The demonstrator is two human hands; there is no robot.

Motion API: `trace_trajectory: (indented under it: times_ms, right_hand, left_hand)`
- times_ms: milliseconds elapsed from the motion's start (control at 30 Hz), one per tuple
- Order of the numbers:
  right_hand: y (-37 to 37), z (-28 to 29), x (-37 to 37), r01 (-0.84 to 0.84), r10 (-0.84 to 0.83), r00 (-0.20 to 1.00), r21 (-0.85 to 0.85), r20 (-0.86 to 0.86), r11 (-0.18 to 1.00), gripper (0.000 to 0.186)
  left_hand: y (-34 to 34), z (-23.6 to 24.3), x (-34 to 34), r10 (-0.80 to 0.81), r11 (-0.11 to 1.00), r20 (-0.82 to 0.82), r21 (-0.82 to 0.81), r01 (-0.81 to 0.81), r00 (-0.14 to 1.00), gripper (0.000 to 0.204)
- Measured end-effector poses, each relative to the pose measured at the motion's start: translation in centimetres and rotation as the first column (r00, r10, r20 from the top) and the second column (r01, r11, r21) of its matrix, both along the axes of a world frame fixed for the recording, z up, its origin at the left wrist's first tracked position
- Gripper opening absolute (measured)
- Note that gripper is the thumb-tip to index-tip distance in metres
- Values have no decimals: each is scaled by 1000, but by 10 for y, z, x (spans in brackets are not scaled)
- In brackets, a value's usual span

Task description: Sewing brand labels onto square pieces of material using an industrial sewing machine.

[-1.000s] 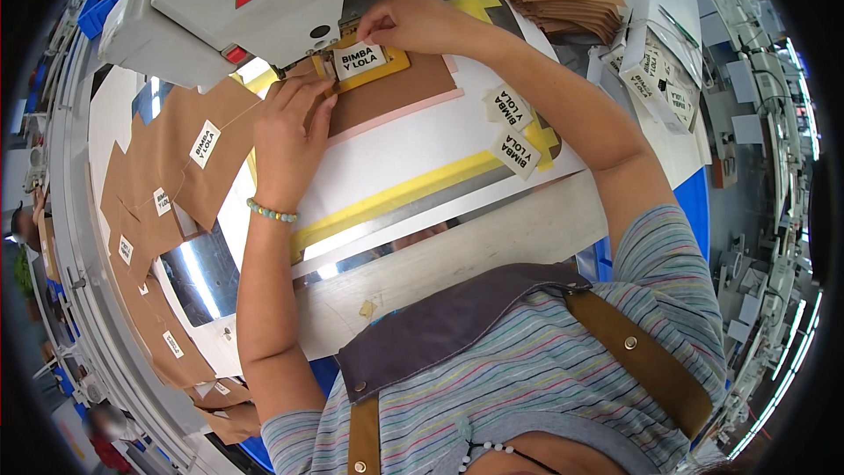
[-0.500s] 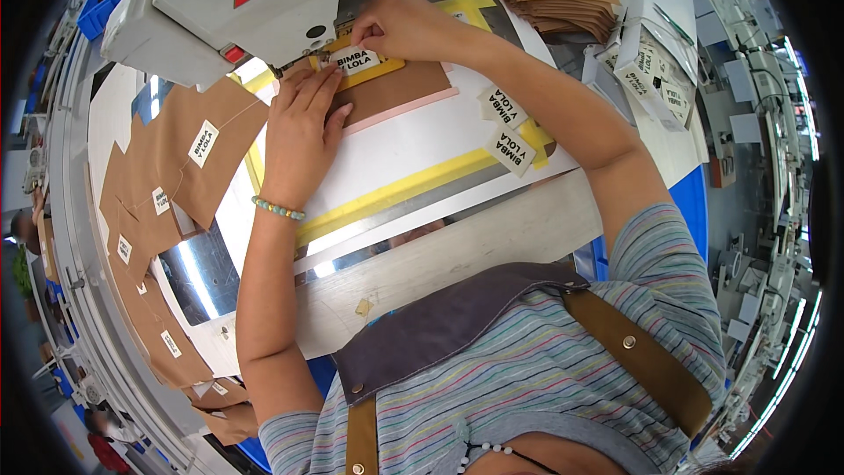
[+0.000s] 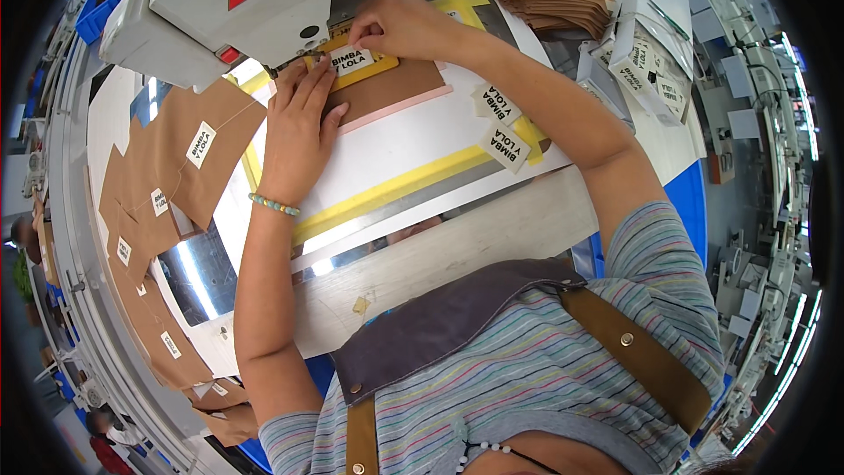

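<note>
Beneath the head of a grey-white sewing machine, a white fabric label with dark print lies inside a yellow frame. Under the frame is a brown panel with a pink strip along its near edge. My left hand rests with fingers stretched out, its fingertips at the frame's left end and its thumb on the panel. From the right, my right hand reaches over the frame, its thumb and fingers pinched at the label's upper edge. The machine's needle area is partly hidden.
Two loose labels lie on yellow tape to the right. Joined brown pieces with labels trail down the left side. A stack of brown panels sits at the back right, beside a white box of labels.
My view has shifted slightly. Both hands stay at the frame and the label, with only a very small movement of the fingers.
</note>
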State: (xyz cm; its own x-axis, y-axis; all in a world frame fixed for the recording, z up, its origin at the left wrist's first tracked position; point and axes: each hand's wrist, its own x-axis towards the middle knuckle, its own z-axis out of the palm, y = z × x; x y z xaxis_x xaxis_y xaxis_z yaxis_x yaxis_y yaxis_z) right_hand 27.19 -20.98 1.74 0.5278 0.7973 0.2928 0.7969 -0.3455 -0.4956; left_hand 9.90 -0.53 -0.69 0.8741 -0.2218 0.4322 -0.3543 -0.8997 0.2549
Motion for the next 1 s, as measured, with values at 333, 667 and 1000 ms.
trace_trajectory:
  times_ms: [333,667,1000]
  right_hand:
    - [-36,-3,-4,-127,146,924,-77,354,989,18]
    - [-33,5,-14,-140,224,895,-234,386,962,25]
    - [-36,18,-12,-76,105,943,-104,317,992,24]
  left_hand:
    - [1,-1,3,-17,1000,-35,-23,16,999,46]
    - [-2,1,0,18,1000,-17,13,-17,1000,46]
    - [-2,0,-3,65,998,52,18,-66,997,51]
